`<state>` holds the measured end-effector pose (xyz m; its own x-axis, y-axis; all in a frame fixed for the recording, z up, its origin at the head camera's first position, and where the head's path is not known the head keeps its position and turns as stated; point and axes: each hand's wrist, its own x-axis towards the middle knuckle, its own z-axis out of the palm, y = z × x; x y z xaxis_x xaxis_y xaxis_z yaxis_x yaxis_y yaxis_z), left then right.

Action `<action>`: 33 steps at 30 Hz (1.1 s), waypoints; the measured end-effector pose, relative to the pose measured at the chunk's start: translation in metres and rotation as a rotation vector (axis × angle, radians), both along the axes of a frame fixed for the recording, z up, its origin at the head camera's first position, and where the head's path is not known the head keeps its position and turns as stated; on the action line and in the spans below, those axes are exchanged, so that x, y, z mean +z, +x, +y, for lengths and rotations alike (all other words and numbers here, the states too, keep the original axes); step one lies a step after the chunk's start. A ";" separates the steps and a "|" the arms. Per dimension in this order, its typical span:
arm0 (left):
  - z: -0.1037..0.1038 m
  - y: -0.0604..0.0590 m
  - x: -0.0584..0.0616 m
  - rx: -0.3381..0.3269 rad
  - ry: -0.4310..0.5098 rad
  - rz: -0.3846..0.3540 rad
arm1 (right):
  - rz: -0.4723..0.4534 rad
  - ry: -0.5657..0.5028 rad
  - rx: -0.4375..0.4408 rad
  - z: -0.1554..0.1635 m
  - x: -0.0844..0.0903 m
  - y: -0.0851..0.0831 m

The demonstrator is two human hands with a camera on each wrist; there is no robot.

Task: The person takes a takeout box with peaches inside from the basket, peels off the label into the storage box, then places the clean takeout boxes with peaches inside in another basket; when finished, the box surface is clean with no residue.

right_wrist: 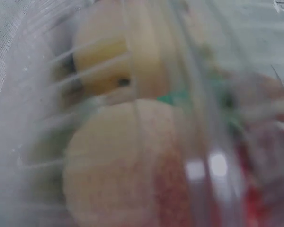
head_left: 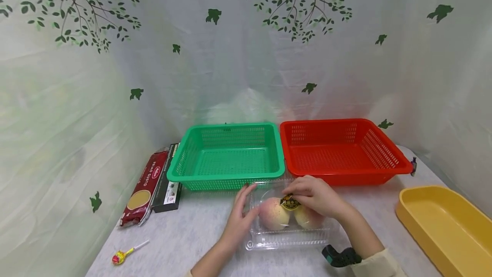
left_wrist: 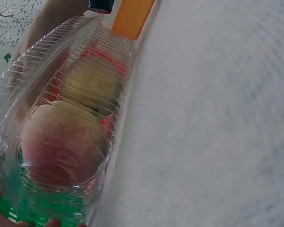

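Observation:
A clear plastic clamshell box with two peaches in it stands on the table in front of the person. The left peach is pink and pale yellow; the right peach is partly covered by the right hand. A black and gold label lies on the lid. My left hand rests along the box's left side, its fingers extended. My right hand reaches over the lid from the right and pinches the label's upper edge with thumb and fingers. The left wrist view shows both peaches through the ribbed wall.
Behind the box stand a green basket and a red basket. On the left lie a dark red pasta packet, a black box and a lollipop. A yellow tray occupies the right edge.

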<state>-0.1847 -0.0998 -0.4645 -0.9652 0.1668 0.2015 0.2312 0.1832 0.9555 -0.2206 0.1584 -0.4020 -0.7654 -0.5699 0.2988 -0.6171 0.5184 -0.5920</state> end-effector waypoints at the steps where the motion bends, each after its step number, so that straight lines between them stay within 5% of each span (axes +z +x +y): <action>1: 0.000 0.000 0.000 -0.006 -0.001 0.005 | 0.013 0.009 -0.003 -0.001 0.000 0.001; 10: 0.001 0.002 0.004 -0.009 -0.003 0.005 | 0.088 -0.045 -0.033 -0.009 0.001 0.004; 23: -0.002 0.001 0.003 -0.004 -0.013 0.010 | -0.118 -0.184 -0.015 0.007 0.018 0.007; 33: -0.002 0.001 0.001 -0.017 -0.010 -0.004 | -0.177 -0.246 -0.046 0.016 0.020 0.012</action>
